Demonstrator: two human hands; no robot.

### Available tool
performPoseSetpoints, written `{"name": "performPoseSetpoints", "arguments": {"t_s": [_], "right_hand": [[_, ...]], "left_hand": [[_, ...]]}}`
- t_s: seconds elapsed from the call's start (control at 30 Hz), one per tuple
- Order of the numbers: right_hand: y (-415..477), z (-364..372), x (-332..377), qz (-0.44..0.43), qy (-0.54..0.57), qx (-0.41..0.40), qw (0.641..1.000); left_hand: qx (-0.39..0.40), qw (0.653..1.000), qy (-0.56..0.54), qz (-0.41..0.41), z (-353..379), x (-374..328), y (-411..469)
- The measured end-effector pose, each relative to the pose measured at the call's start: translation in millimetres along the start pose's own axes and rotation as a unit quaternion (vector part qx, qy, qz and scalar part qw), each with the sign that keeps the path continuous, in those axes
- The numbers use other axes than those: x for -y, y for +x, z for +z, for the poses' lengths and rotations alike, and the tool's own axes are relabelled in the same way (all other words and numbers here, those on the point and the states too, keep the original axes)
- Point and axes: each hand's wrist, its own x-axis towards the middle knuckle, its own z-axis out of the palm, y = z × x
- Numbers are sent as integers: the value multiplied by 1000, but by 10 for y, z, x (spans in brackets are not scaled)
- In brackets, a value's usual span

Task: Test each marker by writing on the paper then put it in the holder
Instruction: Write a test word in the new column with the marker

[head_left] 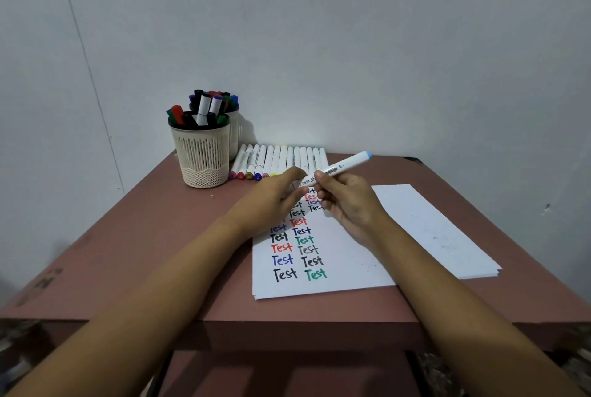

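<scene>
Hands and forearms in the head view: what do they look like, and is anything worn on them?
The left hand and right hand are bare, without gloves. Both forearms, left and right, are uncovered right to the frame edge, with no sleeve in view. No watch, bracelet or ring is visible, and there are no markings.

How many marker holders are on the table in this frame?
2. A cream slatted plastic holder stands at the back left of the pinkish-brown table; a second matching holder stands just behind it, largely hidden by the first.
</scene>
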Motion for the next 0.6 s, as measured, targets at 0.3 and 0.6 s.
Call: {"name": "performPoseSetpoints", "arguments": {"t_s": [0.3,0.6], "right_hand": [[-19,4,32,-15,13,0,1000],[-11,-37,105,-9,121,-105,987]], "left_hand": [[-30,999,-4,-34,-34,-17,-6],[-46,986,-95,-126,-72,64,-12]]}}
